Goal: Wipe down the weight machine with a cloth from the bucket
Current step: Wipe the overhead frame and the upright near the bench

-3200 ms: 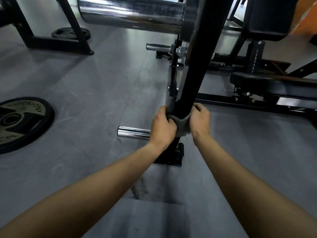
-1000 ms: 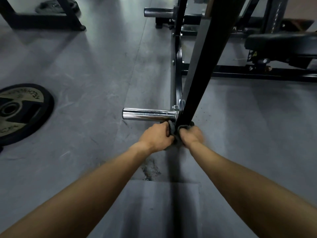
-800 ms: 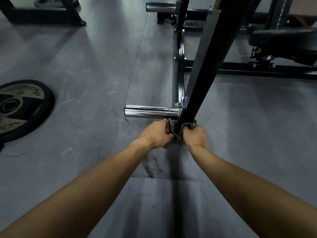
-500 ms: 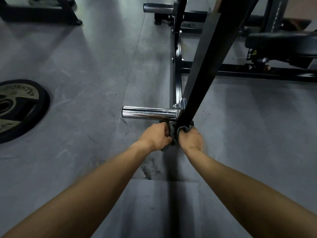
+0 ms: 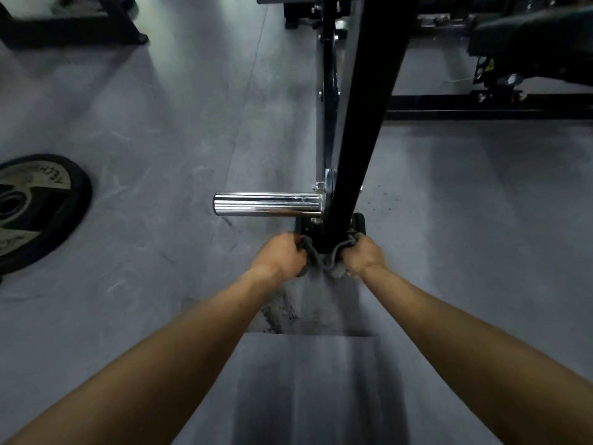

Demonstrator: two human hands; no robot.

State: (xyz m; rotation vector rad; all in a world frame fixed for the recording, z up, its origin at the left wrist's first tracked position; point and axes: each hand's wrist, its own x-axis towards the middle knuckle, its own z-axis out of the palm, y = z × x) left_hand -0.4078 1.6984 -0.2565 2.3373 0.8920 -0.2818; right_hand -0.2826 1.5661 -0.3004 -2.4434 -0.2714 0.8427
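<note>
1. Two bare arms are seen reaching forward from the bottom edge, over the grey floor (image 5: 144, 130).
2. A dark scuff mark (image 5: 279, 311) is seen on the floor between the arms, just before the hands.
3. The left end of a grey cloth (image 5: 324, 263) is gripped tight in the curled left hand (image 5: 282, 256).
4. The right end of the same cloth is gripped tight in the curled right hand (image 5: 362, 256).
5. The cloth is looped round the bottom of the black post (image 5: 362, 123) of the weight machine, just above its foot plate (image 5: 359, 223).
6. A shiny metal peg (image 5: 266, 204) is seen sticking out to the left from the post, just past the left hand.
7. A round weight plate (image 5: 38, 213) is laid flat on the floor, well off to the left.
8. A black bar (image 5: 481, 107) is laid along the floor behind the post, on the right, and a dark padded seat (image 5: 529, 33) is seen above it.
9. Another black frame (image 5: 64, 30) is seen at the far top left.
</note>
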